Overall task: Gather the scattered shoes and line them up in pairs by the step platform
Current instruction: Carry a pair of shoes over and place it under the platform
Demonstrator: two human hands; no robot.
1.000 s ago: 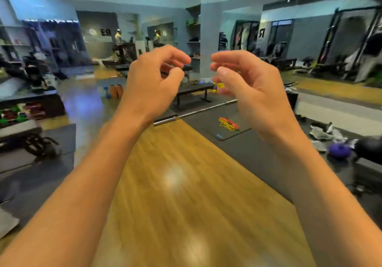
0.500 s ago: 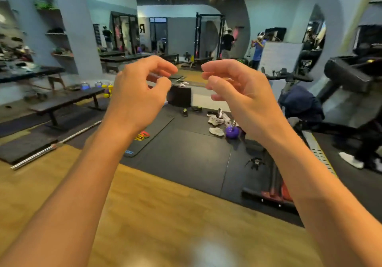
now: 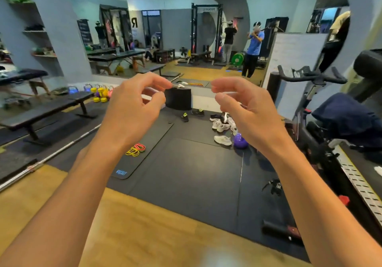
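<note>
Both my hands are raised in front of me, far above the floor. My left hand and my right hand hold nothing, fingers curled and apart. Beyond them, on the black floor mat, lie scattered shoes: a white sneaker, a heap of white shoes, a dark shoe, and two black shoes with green accents. A black step platform stands by the mirror wall behind them.
A purple kettlebell sits beside the white sneaker. Red and yellow bands lie on a dark exercise mat. A barbell and benches are on the left. An exercise bike stands on the right. People appear by the mirror.
The view has swung right from the wooden floor and barbell toward the black mat, shoes and step platform. My hands stayed raised and empty, drifting slightly farther apart.
</note>
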